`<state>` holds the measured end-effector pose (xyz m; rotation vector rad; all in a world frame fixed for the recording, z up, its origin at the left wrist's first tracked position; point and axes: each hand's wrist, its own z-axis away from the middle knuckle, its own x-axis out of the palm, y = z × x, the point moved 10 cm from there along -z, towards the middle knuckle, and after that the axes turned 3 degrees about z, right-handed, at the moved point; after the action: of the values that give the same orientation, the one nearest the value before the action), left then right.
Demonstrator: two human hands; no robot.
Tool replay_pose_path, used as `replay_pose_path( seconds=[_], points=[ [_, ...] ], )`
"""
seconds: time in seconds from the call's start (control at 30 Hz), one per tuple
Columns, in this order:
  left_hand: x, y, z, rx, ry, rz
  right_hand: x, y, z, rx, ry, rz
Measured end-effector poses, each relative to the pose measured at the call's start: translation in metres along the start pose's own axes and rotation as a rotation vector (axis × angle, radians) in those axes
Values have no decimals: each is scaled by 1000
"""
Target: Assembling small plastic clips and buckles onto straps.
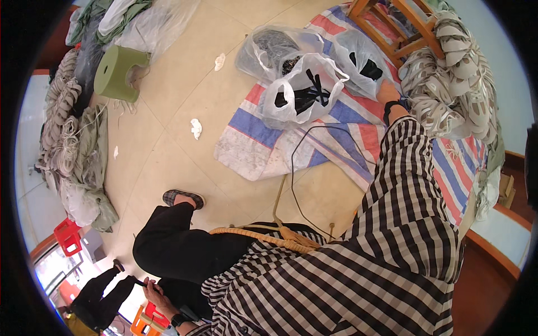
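My right arm reaches far forward, and my right hand (pixel 385 91) is at the near right edge of a thin white plastic bag (pixel 350 53) with black pieces inside. Its fingers are mostly hidden, so whether it grips the bag is unclear. Left of this bag stands another open white plastic bag (pixel 274 115) holding black strips (pixel 302 99). A third clear bag (pixel 246 56) with dark contents sits behind it. Low at the left, my left hand (pixel 161 301) is closed, fingers curled around a small dark thing I cannot make out.
The bags rest on a striped red, white and blue sheet (pixel 246 126). Piled pale shoe uppers (pixel 465 73) stand at right beside a wooden stool (pixel 392 47), and more (pixel 59 117) at left. A green stool (pixel 115 75) stands at far left. A dark cord (pixel 292 162) loops near my lap.
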<state>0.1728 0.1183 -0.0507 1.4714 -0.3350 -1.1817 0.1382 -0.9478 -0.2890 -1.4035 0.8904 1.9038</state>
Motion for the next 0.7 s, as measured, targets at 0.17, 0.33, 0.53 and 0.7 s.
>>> replay_pose_path(
  seconds=[0.17,0.33,0.53,0.7],
  points=[
    [-9,-4,0,-43,4,13,-12,3,-1,81,75,-76],
    [-6,-6,0,-18,-20,-17,33,-14,4,-183,-117,-4],
    [-19,-9,-3,25,6,-63,45,-32,40,-341,-177,77],
    [-10,-7,-5,97,-27,-129,40,-16,33,-321,-136,120]
  ],
)
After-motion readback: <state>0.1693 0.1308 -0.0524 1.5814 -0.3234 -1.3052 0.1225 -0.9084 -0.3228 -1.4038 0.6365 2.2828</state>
